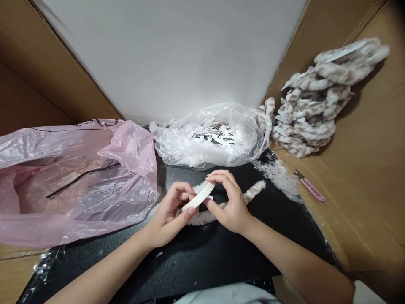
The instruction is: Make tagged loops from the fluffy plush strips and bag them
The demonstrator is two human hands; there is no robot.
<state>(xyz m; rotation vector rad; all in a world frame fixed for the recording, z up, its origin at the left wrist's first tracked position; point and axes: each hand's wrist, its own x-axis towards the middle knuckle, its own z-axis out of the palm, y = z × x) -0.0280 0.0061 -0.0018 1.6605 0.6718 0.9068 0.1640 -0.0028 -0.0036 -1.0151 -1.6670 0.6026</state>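
A narrow, smooth white strip point(199, 197) is held slantwise between my two hands above the black work surface. My left hand point(172, 211) grips its lower left end, thumb in front and fingers curled behind. At the upper right end, the fingertips of my right hand point(229, 202) press on the strip, the thumb lower down near a small white piece. Under and behind the hands lies a fluffy cream-and-brown strip point(255, 191), partly hidden by them; whether it is joined to the white strip I cannot tell.
A pink plastic bag point(133, 169) with a dark thin rod point(82, 179) lies at left. Behind my hands, a clear bag point(177, 145) holds many small white pieces. To the right are stacked fluffy loops point(313, 105), a pink cutter point(311, 189) and loose fluff point(280, 175).
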